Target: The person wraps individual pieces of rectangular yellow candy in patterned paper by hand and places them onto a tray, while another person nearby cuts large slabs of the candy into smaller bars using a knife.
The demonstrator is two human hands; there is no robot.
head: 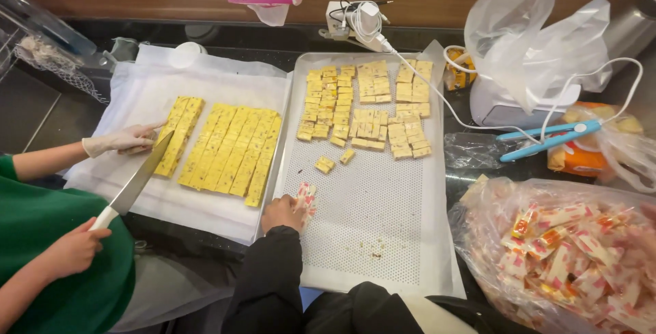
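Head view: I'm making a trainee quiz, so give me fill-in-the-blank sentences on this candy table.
The co-worker's bare hand grips a white-handled ____.
The left hand holds a wrapped candy over the perforated ____.
The co-worker's other hand, on the yellow strips, wears a ____.
Missing: knife; tray; glove.

My left hand [281,212] on the tray [383,238], cut pieces [365,108] behind it, uncut strips [229,146] left, bag of wrapped sweets [567,252] right.

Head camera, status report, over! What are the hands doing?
Left hand grip shut on wrapped candy, at perforated tray edge. Right hand not in view. Co-worker's knife at yellow strips alongside, off the tray.
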